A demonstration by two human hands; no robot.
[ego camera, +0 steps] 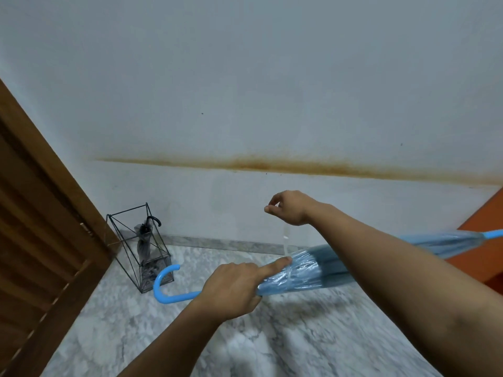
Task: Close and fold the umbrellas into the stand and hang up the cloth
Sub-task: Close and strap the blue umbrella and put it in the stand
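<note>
My left hand [231,288] grips the closed blue umbrella [313,270] where the shaft meets the folded canopy, fingers curled round it, with the index finger stretched out and pressing on the clear strap [286,246] where it wraps the canopy. My right hand [288,208] is raised above and a little farther off, its thumb and fingertips pinching the free end of that strap and pulling it up taut. The umbrella lies nearly level across the middle of the scene, its curved blue handle [163,284] at the left and its blue tip [492,234] at the far right, passing under my right forearm. The wire umbrella stand [141,248] sits on the marble floor [299,336] to the left, against the white wall [245,91] and beside the wooden door [35,227]. A closed dark umbrella [145,240] stands inside it, hooked handle up. The blue handle lies just in front of the stand's base.
</note>
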